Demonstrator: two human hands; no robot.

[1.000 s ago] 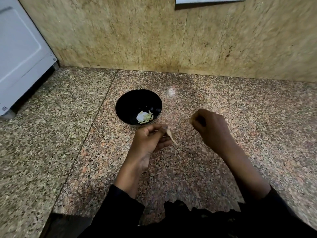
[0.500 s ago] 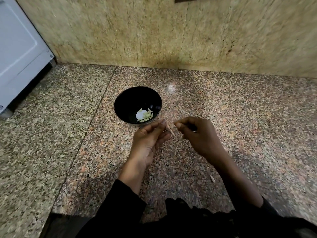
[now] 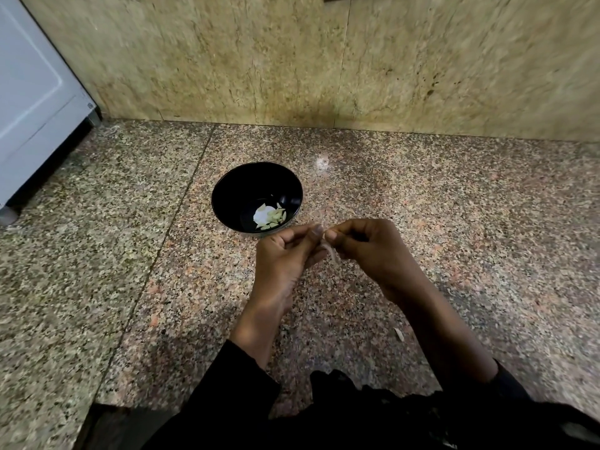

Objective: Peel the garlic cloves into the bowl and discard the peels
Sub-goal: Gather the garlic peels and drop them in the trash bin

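Both hands meet fingertip to fingertip just in front of the bowl, above the counter. Left hand (image 3: 285, 254): fingers curled, thumb and forefinger pinching the upper end of a garlic clove (image 3: 328, 249). Right hand (image 3: 367, 251): fingers curled likewise, thumb and forefinger pinching the same clove from the other side. Clove is pale, thin and elongated; its lower end hangs free between the two hands, pointing down and slightly right. Whether the pale strip is clove flesh or loosened skin cannot be told; the area is slightly blurred.

Black bowl (image 3: 227, 190) stands on the granite counter (image 3: 454, 222), just beyond the left hand's fingertips; the fingers overlap its near rim in this view. Inside, on the near right of the bottom, lies a small heap of pale peeled garlic pieces (image 3: 269, 216).

One small pale peel scrap (image 3: 398, 332) lies on the counter beside the right forearm, well apart from the bowl.

Beige stone wall (image 3: 324, 60) rises behind the counter. White appliance (image 3: 29, 92) stands at far left. Dark sleeves cover both forearms at the bottom edge.
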